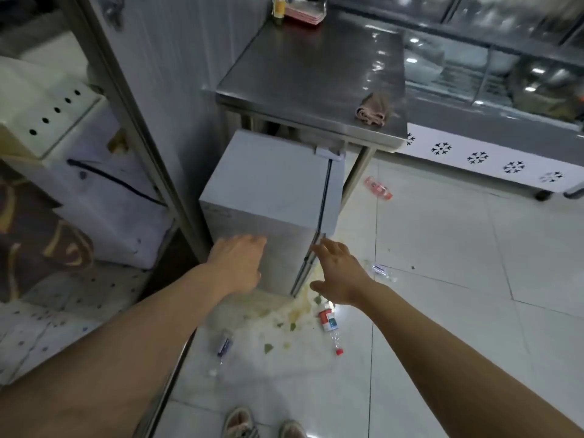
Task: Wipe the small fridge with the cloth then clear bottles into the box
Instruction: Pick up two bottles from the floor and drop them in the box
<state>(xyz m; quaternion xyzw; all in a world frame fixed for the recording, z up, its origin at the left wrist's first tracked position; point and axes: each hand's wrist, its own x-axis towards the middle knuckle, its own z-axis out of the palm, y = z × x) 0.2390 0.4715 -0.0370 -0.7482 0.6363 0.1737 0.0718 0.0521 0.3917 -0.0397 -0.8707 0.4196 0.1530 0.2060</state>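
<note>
A small silver fridge stands on the floor, partly under a steel table. A folded pinkish-brown cloth lies at the table's near right corner. My left hand rests flat against the fridge's near side, fingers spread. My right hand is open by the fridge's front right edge, holding nothing. Plastic bottles lie on the floor: a pink one beyond the table leg, a clear one right of my right hand, a red-labelled one and a purple-labelled one in front of the fridge.
Spilled yellowish mess with green scraps covers the tiles before the fridge. A metal shelf post and white foam boxes stand left. A glass display counter runs along the back right. My shoes are at the bottom.
</note>
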